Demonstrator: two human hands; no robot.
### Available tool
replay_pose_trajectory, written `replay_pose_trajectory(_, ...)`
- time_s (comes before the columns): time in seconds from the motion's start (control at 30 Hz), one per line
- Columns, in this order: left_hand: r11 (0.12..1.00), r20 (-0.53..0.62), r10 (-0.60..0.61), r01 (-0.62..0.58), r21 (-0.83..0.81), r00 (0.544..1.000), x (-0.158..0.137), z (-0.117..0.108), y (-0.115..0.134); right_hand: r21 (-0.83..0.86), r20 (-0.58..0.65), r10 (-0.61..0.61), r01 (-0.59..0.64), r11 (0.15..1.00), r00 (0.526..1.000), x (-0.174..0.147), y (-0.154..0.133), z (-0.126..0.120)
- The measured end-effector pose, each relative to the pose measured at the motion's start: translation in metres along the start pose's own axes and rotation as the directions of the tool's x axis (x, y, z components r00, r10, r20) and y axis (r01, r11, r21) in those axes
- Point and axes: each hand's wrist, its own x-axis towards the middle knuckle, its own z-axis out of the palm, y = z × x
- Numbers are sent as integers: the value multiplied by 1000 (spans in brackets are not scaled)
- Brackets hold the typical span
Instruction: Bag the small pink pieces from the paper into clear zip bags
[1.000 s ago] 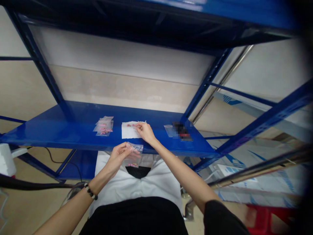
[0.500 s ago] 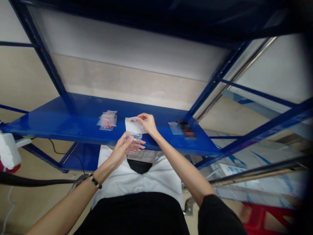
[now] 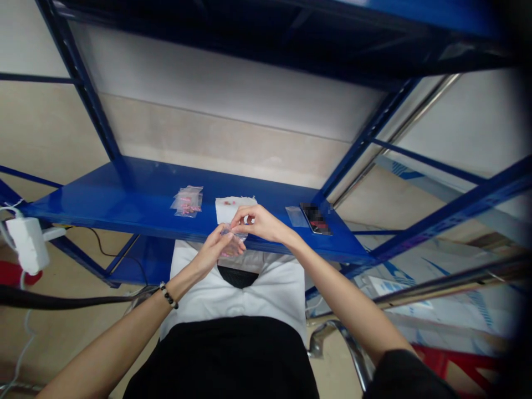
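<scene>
Clear bag (image 3: 233,239) pinched by L hand (image 3: 216,250), R hand (image 3: 257,221) at 1 o'clock; loosen pinch, pink contents spill.

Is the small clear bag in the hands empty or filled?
Cannot tell: the small clear bag is mostly hidden between the left hand and right hand.

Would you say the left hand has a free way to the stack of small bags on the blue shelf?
Probably yes: the shelf lies bare between the left hand and the stack of small bags, though that hand holds a clear bag.
</scene>
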Motion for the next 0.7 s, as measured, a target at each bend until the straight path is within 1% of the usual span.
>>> replay_pose_trajectory(0.07,1000,9,-17,17,-3,1000,-1,-1,-1,10,26,-1,1,1000,1000,-1,2,1)
replay_pose_trajectory(0.13,999,17,-38,38,5,999,1,-1,-2,3,28,3,-3,1000,1000,0,6,-1)
replay_pose_trajectory(0.27,998,15,-59,59,-19,998,8,-1,0,-25,67,19,-17,1000,998,5,10,-11)
replay_pose_trajectory(0.4,992,9,-70,70,-106,998,9,0,2,-31,104,-17,20,999,994,5,2,-17)
replay_pose_trajectory(0.5,987,7,-63,64,-146,998,4,0,3,-40,115,-19,24,999,993,0,-6,-15)
replay_pose_trajectory(0.6,989,19,-59,61,-132,998,-2,1,4,-59,174,21,-11,998,985,-7,-9,-9)
replay_pose_trajectory(0.7,993,36,-76,79,-91,996,-2,1,3,-28,265,43,-37,999,963,-12,-5,-5)
